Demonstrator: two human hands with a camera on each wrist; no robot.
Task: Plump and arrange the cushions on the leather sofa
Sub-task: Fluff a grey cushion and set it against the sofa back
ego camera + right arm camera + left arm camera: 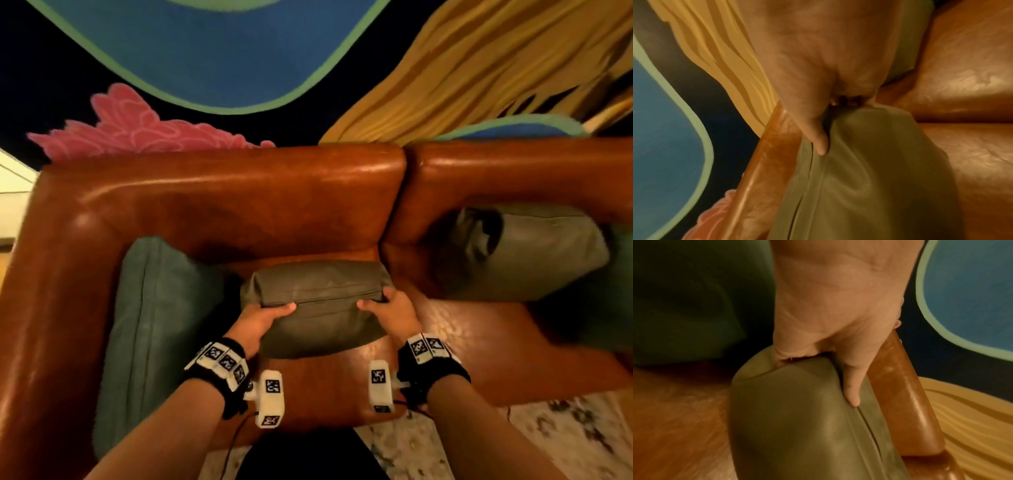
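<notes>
While a painted wall (pixel 219 51) of blue, green, yellow and pink shapes fills the background, a brown leather sofa (pixel 222 192) spreads across the head view, its backrest split by a seam into two sections. A teal cushion (pixel 150 325) leans against the armrest at the sofa's left end, running from the back corner toward the front edge of the seat. A second grey-green cushion (pixel 534 253) rests against the right-hand back section, with more teal fabric just beside it at the frame's right edge. In the middle of the left seat, just beside the teal cushion and in front of the backrest, sits an olive-grey leather cushion (pixel 318 308), its seam facing up. The person's left hand (pixel 263 318) grips the cushion's left end, thumb laid along the top near the seam and fingers wrapped behind; the left wrist view shows the thumb (pixel 853 391) pressing into the leather. The right hand (pixel 390 308) clasps the right end the same way, its thumb (pixel 821 142) dug in beside the seam. Both wrists carry black bands with white marker blocks (pixel 270 397). A pale patterned rug (pixel 513 442) lies below the sofa's front edge.
</notes>
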